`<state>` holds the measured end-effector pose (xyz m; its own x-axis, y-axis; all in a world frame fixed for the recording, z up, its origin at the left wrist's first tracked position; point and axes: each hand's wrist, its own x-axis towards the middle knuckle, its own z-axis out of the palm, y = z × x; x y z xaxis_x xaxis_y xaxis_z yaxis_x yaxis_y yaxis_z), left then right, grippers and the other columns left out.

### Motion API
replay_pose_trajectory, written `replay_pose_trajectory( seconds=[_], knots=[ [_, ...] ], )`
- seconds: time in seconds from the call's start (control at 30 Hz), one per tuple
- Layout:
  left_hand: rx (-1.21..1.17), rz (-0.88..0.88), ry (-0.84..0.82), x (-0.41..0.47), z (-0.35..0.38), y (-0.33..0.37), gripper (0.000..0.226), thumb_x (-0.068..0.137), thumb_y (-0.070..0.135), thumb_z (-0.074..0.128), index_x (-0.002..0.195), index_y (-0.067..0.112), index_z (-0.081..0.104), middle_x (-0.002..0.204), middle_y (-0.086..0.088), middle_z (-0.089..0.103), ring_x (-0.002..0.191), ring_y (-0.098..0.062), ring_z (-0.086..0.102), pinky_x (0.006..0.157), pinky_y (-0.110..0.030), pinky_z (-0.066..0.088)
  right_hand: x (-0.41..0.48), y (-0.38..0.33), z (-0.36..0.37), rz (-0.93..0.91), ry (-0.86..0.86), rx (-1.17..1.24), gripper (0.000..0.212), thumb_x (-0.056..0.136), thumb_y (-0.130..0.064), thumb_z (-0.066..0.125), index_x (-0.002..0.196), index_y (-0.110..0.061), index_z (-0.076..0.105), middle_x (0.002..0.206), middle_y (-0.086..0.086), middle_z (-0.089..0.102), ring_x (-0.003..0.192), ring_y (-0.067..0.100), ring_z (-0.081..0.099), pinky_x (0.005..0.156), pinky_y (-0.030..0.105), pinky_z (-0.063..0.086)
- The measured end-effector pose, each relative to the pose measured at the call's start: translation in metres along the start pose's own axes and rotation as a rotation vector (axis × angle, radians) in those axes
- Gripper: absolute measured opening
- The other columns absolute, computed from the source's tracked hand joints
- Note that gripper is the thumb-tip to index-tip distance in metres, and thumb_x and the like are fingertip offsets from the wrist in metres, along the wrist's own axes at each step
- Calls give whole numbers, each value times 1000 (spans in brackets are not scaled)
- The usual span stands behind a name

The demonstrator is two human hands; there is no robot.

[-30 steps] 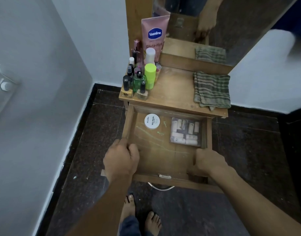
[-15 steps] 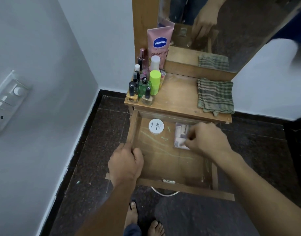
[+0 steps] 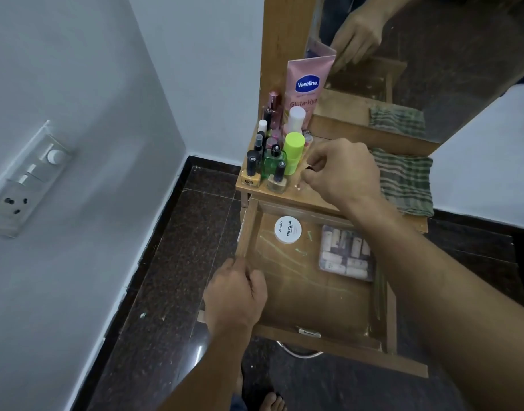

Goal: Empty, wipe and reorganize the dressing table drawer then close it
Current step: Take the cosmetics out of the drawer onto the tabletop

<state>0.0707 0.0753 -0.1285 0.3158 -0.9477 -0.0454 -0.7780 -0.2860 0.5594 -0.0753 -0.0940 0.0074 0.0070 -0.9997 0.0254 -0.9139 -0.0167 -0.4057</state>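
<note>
With the left hand (image 3: 235,295) gripping the left wall of the open drawer (image 3: 314,292) at 6 o'clock of the counter (image 3: 302,197), the right hand (image 3: 341,173), fingers curled on something too small to tell, could topple the crowded nail polish bottles (image 3: 272,167) at its 9 o'clock.

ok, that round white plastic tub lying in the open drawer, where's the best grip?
I'd pinch the round white plastic tub across its side wall, straight down from above. It lies flat, lid up, in the wooden drawer, low and wide, so only its rim is reachable. The wooden tabletop sits just behind it: set fingers left and right.
</note>
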Motion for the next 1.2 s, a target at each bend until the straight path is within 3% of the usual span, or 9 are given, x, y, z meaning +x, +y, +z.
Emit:
replay_pose_trajectory(
  seconds=[0.17,0.57,0.73,0.9,1.03,1.2],
  knots=[
    [-2,-8,-13,1,1,-1,32,82,37,31,69,17,53,67,6,48,55,-17,49,51,-33,49,11,-1,8,-4,3,23,9,74,-33,78,78,-27,73,76,-5,72,80,23,69,72,40,59],
    [-7,3,-22,1,2,-3,28,83,36,33,69,20,51,67,9,46,55,-12,47,49,-26,38,22,-2,25,9,22,50,19,74,-35,80,64,-27,66,70,-5,70,73,24,68,65,41,60],
    [-12,0,-25,1,2,-3,31,83,37,33,70,19,55,68,9,49,55,-12,49,50,-30,48,22,0,26,-5,22,72,31,75,-38,83,55,-31,59,68,-10,69,73,18,68,67,39,59],
    [-20,10,-17,0,4,-4,31,84,37,34,70,20,56,67,9,49,54,-11,49,49,-29,47,17,5,26,-41,34,151,21,79,-37,83,65,-31,69,68,-14,69,68,6,65,65,33,57],
    [-23,13,-13,0,4,-5,31,84,37,34,70,20,55,67,8,48,55,-12,49,50,-32,49,11,9,25,-79,39,172,14,80,-40,82,73,-29,76,74,-13,73,74,6,68,70,35,58],
    [-36,20,3,0,3,-3,29,82,36,33,68,20,52,66,8,48,55,-14,48,50,-28,43,3,16,17,-51,122,234,20,81,-49,75,78,-30,77,82,-17,75,75,3,69,73,33,58]
  ],
)
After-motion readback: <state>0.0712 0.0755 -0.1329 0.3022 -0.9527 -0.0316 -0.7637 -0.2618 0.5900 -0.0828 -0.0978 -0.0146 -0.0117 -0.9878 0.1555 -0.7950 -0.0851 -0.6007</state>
